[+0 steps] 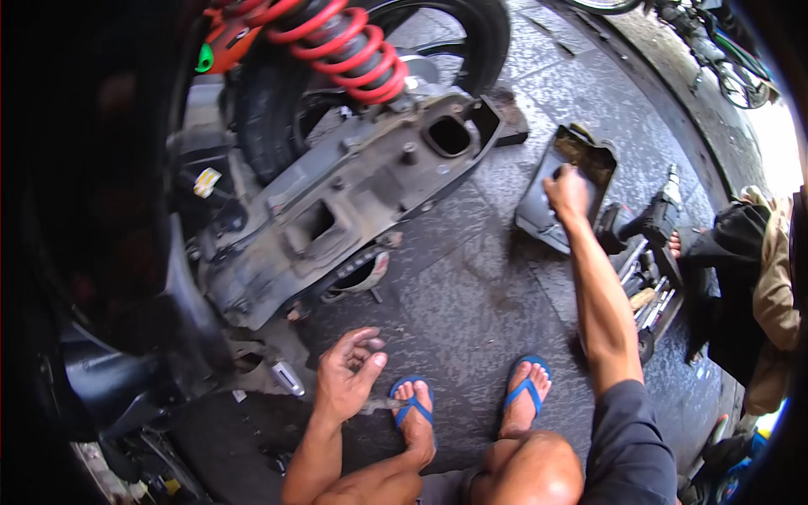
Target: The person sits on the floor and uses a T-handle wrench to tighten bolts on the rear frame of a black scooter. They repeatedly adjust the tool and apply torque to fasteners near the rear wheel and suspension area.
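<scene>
My right hand [568, 187] reaches out over a dark grey, cut-open plastic container [539, 206] whose far end is dirty brown inside. Its fingers are closed, and whatever they may hold is hidden. Above my left knee hovers my left hand [349, 370], fingers loosely curled and apart, with nothing in it. Beyond that hand lies the scooter's long grey engine casing [353, 198], with rectangular openings in it. A red coil spring shock absorber [362, 59] meets the casing near the rear wheel [488, 50].
A power drill [661, 206] and a tray of hand tools [652, 290] lie right of my forearm. Another person's dark-clothed leg [741, 244] is at the right. A silver tool [288, 379] lies near my left hand. Dark scooter bodywork [118, 353] fills the left.
</scene>
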### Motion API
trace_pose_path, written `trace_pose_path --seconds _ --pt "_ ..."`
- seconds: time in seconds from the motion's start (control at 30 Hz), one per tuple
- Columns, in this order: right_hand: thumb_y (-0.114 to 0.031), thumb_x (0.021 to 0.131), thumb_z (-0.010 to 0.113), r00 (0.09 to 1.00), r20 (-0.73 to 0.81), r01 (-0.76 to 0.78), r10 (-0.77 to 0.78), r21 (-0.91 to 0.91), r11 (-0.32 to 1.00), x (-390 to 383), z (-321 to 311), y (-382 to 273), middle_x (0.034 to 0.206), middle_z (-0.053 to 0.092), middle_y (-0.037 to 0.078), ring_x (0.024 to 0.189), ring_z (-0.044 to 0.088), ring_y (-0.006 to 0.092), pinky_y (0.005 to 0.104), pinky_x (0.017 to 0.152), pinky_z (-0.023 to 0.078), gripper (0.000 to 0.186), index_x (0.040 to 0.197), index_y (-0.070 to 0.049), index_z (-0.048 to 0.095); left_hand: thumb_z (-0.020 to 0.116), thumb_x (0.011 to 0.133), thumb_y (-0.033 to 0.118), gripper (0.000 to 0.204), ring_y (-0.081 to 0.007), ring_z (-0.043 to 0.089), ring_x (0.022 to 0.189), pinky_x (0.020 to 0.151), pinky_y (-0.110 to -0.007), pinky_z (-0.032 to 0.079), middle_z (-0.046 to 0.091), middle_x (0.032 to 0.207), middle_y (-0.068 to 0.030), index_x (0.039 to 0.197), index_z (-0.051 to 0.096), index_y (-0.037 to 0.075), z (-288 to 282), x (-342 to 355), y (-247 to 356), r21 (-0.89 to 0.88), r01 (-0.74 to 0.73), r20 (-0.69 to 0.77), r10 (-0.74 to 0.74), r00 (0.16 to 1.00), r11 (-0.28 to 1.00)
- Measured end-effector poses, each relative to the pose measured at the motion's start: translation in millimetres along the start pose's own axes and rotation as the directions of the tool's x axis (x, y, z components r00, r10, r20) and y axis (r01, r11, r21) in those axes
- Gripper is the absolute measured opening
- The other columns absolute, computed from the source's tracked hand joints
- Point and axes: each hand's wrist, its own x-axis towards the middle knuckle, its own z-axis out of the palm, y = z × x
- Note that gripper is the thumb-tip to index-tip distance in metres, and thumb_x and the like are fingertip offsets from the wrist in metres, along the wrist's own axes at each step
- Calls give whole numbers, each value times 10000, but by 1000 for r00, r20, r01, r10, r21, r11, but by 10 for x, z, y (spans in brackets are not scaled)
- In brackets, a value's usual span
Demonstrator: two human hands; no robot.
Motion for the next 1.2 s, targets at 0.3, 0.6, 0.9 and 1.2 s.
trace_pose_path --seconds 0.3,0.6,0.9,1.2 --pt "-125 927 655 688 666 -607 -288 746 275 -1957 -355 -951 926 694 105 856 702 182 297 762 590 297 1162 56 653 694 957 96 368 -66 633 910 797 -225 524 697 1067 -66 1291 599 -25 -40 -125 -30 -218 58 42 -50 998 974" --pt "-18 930 682 627 578 -775 -523 530 -343 -2580 -43 -2097 1043 704 132 931 726 229 333 841 624 244 1154 32 601 650 994 138 325 -90 623 857 767 -241 534 689 1068 -101 1275 593 -14 -232 -356 -42 -200 0 -43 -8 999 980" --pt "-12 943 661 728 587 -685 -353 605 -407 -2723 -12 -2345 1013 685 119 915 712 231 336 837 617 190 1109 35 583 649 992 131 323 -82 631 875 778 -234 541 692 1078 -89 1273 598 -19 -313 -389 -158 -242 20 -53 -34 998 970" --pt "-26 940 678 763 551 -646 -337 628 -434 -2781 -79 -2437 982 681 93 900 686 195 328 848 592 162 1075 21 605 642 992 118 319 -83 637 908 793 -230 540 693 1081 -81 1274 596 -23 -323 -379 -189 -266 44 -50 -60 997 963"
